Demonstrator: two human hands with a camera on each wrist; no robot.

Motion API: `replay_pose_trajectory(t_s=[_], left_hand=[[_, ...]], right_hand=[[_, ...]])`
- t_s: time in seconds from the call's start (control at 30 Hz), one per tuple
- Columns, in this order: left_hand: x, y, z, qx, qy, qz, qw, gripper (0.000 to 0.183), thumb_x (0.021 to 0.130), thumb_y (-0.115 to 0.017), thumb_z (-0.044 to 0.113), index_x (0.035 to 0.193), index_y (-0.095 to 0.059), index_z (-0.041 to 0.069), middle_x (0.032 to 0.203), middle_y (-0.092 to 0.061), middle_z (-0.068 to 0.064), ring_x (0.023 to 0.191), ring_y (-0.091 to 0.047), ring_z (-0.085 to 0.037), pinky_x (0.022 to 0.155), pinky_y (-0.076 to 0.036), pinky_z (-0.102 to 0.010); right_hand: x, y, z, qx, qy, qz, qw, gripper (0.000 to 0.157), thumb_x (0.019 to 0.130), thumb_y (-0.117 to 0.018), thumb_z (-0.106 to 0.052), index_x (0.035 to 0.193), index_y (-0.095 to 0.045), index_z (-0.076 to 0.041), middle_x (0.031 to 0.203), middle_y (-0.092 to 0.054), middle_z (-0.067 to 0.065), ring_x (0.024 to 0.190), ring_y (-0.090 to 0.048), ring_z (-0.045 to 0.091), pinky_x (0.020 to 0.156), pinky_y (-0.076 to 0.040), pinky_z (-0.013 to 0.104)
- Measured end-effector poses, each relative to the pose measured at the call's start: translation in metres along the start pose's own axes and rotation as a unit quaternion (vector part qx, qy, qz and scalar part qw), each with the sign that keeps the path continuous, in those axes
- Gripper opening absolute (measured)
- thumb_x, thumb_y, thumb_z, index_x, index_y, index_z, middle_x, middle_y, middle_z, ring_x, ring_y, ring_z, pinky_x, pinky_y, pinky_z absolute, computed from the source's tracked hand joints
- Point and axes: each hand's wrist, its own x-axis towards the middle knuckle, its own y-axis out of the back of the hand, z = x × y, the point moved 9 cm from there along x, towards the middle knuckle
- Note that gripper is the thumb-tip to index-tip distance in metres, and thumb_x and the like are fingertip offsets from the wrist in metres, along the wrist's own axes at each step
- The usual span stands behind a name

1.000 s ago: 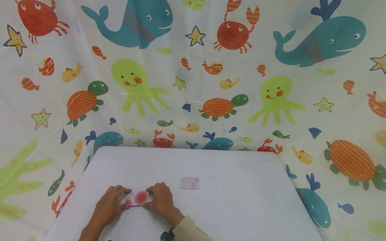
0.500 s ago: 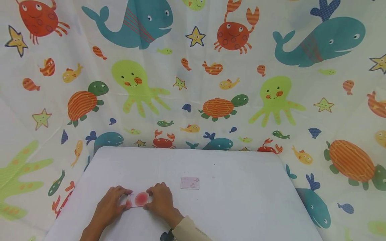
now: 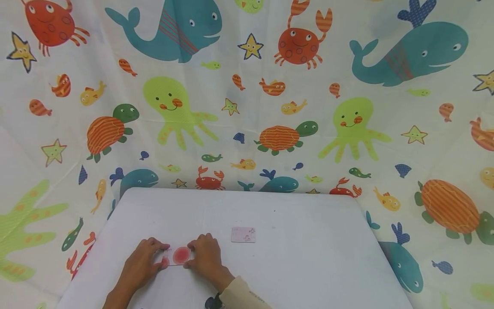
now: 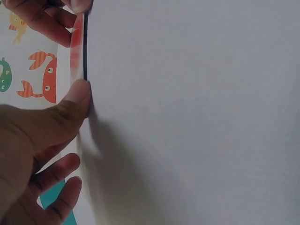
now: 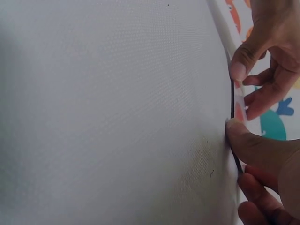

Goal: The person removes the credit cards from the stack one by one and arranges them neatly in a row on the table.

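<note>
A thin, flat white card (image 3: pixel 181 255) with a red circle lies at the left front of the white table, between both hands. My left hand (image 3: pixel 140 262) pinches its left end, thumb at the near edge and a finger at the far edge. At the right end, my right hand (image 3: pixel 208 258) pinches it the same way. Both wrist views show the card's dark near edge (image 4: pixel 85 47) under the thumbs. Its ends are partly hidden by the fingers. Farther right, a pale pink card (image 3: pixel 243 234) with a small printed pattern lies flat, apart from both hands.
The white table (image 3: pixel 308 249) reaches back to a hanging curtain (image 3: pixel 239 116) printed with sea animals. Its far edge lies close to the cloth. A dark strap or watch (image 3: pixel 213 302) shows by the beige right sleeve (image 3: pixel 245 296).
</note>
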Motion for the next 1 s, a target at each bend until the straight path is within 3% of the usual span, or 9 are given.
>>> replay_pose_trajectory(t_s=[0.23, 0.53, 1.0], left_hand=[[0.0003, -0.0007, -0.0005, -0.002, 0.007, -0.005, 1.0000, 0.045, 0.075, -0.097, 0.020, 0.116, -0.079, 0.017, 0.108, -0.070, -0.003, 0.107, -0.066, -0.028, 0.100, -0.060, -0.057], [-0.0007, -0.0058, -0.0030, 0.000, 0.016, -0.013, 0.9998, 0.045, 0.075, -0.097, 0.021, 0.117, -0.080, 0.018, 0.109, -0.070, -0.003, 0.108, -0.066, -0.028, 0.101, -0.058, -0.059], [-0.0021, -0.0011, -0.0012, 0.004, 0.023, -0.014, 0.9996, 0.052, 0.075, -0.097, 0.025, 0.122, -0.077, 0.018, 0.112, -0.071, -0.005, 0.109, -0.066, -0.030, 0.100, -0.059, -0.060]], right_hand=[[-0.0002, 0.0032, -0.0038, -0.038, 0.015, 0.010, 0.999, 0.047, 0.070, -0.098, -0.050, 0.112, -0.084, -0.033, 0.085, -0.066, -0.012, 0.079, -0.046, 0.005, 0.069, -0.039, 0.018], [-0.0018, 0.0011, -0.0032, -0.049, 0.022, 0.008, 0.999, 0.049, 0.070, -0.098, -0.053, 0.113, -0.084, -0.034, 0.086, -0.067, -0.012, 0.079, -0.047, 0.005, 0.070, -0.040, 0.018], [-0.0012, -0.0007, 0.0051, 0.042, 0.013, -0.015, 0.999, 0.051, 0.073, -0.098, -0.045, 0.119, -0.082, -0.030, 0.087, -0.065, -0.014, 0.081, -0.046, 0.001, 0.070, -0.039, 0.016]])
